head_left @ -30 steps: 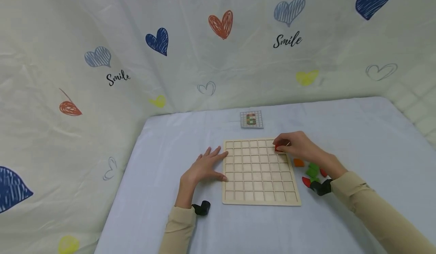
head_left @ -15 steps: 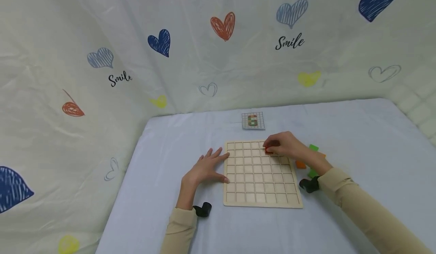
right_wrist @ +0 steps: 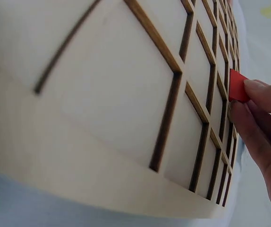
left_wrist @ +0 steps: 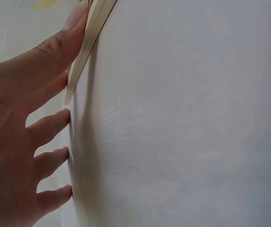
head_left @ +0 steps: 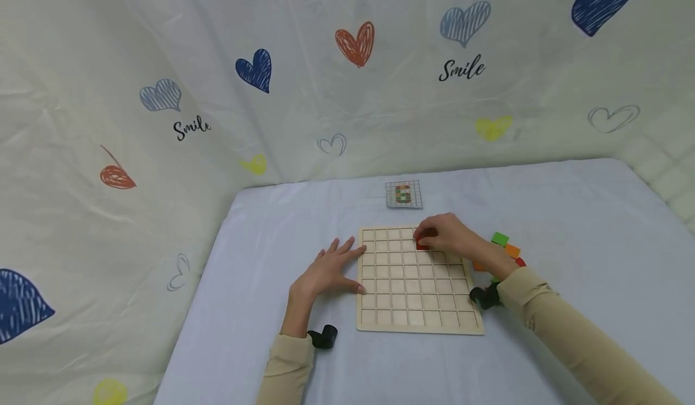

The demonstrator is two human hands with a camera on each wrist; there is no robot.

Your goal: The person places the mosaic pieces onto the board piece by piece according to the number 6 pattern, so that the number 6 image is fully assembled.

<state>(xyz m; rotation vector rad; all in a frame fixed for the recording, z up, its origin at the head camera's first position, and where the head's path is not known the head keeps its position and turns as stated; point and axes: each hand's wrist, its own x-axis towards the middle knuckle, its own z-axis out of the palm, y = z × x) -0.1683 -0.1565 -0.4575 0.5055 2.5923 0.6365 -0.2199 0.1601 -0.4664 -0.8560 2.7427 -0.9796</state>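
A pale wooden board (head_left: pixel 412 302) with a grid of square recesses lies flat on the white-covered table. My left hand (head_left: pixel 324 272) rests at its left edge, fingers spread and straight; the thumb and index finger touch the rim, and in the left wrist view the other fingertips meet the cloth. Over the upper part of the grid, my right hand (head_left: pixel 447 235) pinches a small red tile (right_wrist: pixel 238 86) between thumb and fingers. In the right wrist view that tile is tilted against the grid ridges; whether it sits in a recess I cannot tell.
Loose tiles lie right of the board, partly under the right forearm: a green tile (head_left: pixel 500 239), an orange tile (head_left: pixel 512 250) and several others. Behind the board is a small pattern card (head_left: pixel 404 194). A white curtain (head_left: pixel 304 109) printed with hearts hangs behind the table.
My right hand has moved left across the upper grid with the red tile in its pinch, uncovering more of the loose tiles. The left hand has stayed at the board's left edge.
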